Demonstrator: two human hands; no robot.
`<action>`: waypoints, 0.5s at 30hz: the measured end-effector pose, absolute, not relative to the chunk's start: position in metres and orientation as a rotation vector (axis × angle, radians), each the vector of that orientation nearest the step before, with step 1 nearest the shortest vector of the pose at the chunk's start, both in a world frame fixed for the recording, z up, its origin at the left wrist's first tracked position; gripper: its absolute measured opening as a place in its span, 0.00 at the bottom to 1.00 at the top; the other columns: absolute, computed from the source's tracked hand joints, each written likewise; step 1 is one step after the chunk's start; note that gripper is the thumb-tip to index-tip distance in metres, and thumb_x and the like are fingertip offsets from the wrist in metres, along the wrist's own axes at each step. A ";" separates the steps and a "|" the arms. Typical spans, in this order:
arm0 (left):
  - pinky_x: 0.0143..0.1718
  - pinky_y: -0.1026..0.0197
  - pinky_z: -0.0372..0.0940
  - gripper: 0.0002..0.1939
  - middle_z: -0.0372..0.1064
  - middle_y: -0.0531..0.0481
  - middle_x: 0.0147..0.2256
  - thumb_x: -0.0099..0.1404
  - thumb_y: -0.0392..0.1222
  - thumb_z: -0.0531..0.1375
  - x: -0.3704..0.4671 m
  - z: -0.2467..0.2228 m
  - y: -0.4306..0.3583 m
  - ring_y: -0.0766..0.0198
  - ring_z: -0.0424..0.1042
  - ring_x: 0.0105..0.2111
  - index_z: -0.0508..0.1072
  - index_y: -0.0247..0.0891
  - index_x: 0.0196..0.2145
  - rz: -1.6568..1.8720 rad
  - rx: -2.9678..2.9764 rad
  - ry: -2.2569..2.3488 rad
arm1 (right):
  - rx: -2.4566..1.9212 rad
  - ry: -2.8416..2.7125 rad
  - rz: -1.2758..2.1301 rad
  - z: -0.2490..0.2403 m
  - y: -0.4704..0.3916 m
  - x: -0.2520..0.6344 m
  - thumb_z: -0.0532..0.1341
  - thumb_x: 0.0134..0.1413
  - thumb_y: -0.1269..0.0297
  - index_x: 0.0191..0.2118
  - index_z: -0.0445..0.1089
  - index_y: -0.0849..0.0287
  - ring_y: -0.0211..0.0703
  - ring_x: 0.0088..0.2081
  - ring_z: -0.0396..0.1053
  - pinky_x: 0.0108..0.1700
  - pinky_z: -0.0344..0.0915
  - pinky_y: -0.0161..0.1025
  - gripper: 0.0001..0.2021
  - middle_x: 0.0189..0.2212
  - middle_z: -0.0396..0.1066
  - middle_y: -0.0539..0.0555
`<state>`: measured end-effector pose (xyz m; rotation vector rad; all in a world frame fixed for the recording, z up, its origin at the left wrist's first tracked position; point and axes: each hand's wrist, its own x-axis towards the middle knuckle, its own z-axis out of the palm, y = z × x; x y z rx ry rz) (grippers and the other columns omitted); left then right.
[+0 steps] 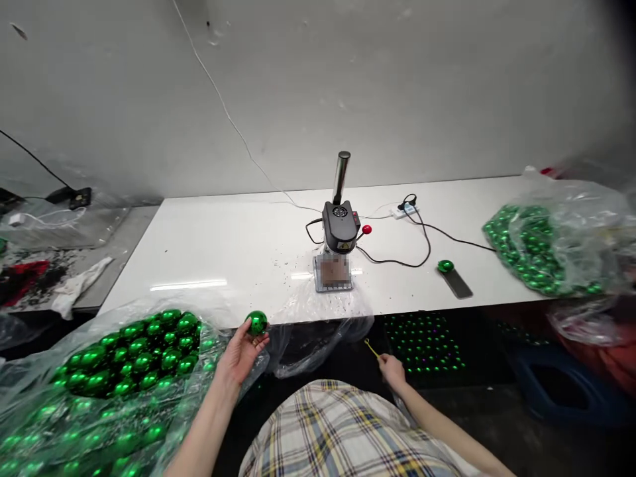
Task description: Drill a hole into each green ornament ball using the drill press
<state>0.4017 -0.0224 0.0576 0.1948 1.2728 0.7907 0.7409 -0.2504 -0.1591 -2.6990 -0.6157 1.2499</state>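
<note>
A shiny green bauble (257,322) rests in the fingers of my left hand (242,353), just off the table's front edge. My right hand (392,371) is closed round a thin yellow stick with a small loop at its tip (371,347), held low in front of the table. On the left, beside my forearm, a clear plastic bag (213,391) lies open with many similar green baubles (144,361) in it. Between and beyond my hands stands a small black bench drill press (340,226) with a red-knobbed lever; its base area is blurred.
The white table (238,245) carries a power strip (405,210) with black cables. A phone (457,283) lies at right with a green bauble (446,266) by its end. Another bag of green baubles (527,248) sits far right. A blue stool (561,387) stands below.
</note>
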 end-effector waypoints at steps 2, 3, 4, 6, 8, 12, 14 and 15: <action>0.30 0.60 0.73 0.08 0.76 0.41 0.31 0.70 0.34 0.53 0.426 0.061 -0.021 0.61 0.75 0.26 0.73 0.32 0.39 0.761 0.185 1.280 | -2.620 -0.498 1.328 -0.157 -0.243 0.768 0.61 0.67 0.57 0.54 0.68 0.63 0.45 0.50 0.70 0.51 0.72 0.46 0.17 0.51 0.68 0.58; 0.30 0.60 0.73 0.08 0.76 0.42 0.31 0.70 0.34 0.53 0.434 0.064 -0.021 0.62 0.75 0.26 0.73 0.32 0.39 0.749 0.192 1.285 | -2.580 -0.434 1.346 -0.156 -0.241 0.779 0.61 0.67 0.57 0.54 0.68 0.63 0.45 0.50 0.70 0.51 0.72 0.46 0.17 0.51 0.68 0.58; 0.30 0.60 0.73 0.08 0.76 0.42 0.32 0.70 0.34 0.54 0.440 0.065 -0.022 0.62 0.75 0.26 0.73 0.32 0.40 0.738 0.204 1.289 | -2.540 -0.366 1.354 -0.156 -0.241 0.788 0.61 0.67 0.57 0.55 0.68 0.64 0.45 0.50 0.70 0.51 0.72 0.46 0.18 0.51 0.68 0.58; 0.31 0.60 0.73 0.07 0.77 0.41 0.33 0.70 0.34 0.55 0.446 0.066 -0.023 0.62 0.75 0.26 0.73 0.32 0.40 0.708 0.239 1.295 | -2.451 -0.238 1.350 -0.157 -0.242 0.798 0.61 0.67 0.57 0.55 0.67 0.64 0.45 0.49 0.70 0.51 0.73 0.46 0.18 0.50 0.68 0.59; 0.32 0.60 0.73 0.08 0.77 0.39 0.35 0.70 0.34 0.55 0.445 0.064 -0.024 0.62 0.76 0.27 0.73 0.31 0.41 0.670 0.277 1.295 | -2.360 -0.129 1.314 -0.158 -0.247 0.802 0.61 0.67 0.56 0.55 0.67 0.64 0.44 0.49 0.71 0.51 0.73 0.46 0.18 0.50 0.68 0.59; 0.32 0.61 0.73 0.08 0.77 0.38 0.35 0.70 0.33 0.56 0.437 0.055 -0.027 0.62 0.76 0.26 0.74 0.29 0.41 0.573 0.298 1.326 | -2.239 0.074 1.165 -0.159 -0.271 0.785 0.61 0.67 0.57 0.55 0.67 0.64 0.44 0.48 0.71 0.50 0.73 0.45 0.18 0.50 0.69 0.58; 0.32 0.60 0.73 0.08 0.77 0.38 0.35 0.69 0.33 0.56 0.433 0.051 -0.030 0.62 0.76 0.27 0.74 0.29 0.42 0.520 0.303 1.326 | -2.222 0.179 1.071 -0.156 -0.290 0.768 0.61 0.67 0.57 0.55 0.67 0.64 0.44 0.48 0.71 0.49 0.73 0.45 0.18 0.49 0.69 0.58; 0.32 0.60 0.73 0.08 0.77 0.38 0.35 0.69 0.33 0.57 0.432 0.050 -0.032 0.62 0.76 0.27 0.74 0.29 0.42 0.496 0.312 1.324 | -2.220 0.226 1.022 -0.155 -0.301 0.759 0.61 0.67 0.57 0.55 0.67 0.64 0.44 0.48 0.71 0.49 0.73 0.45 0.18 0.50 0.69 0.58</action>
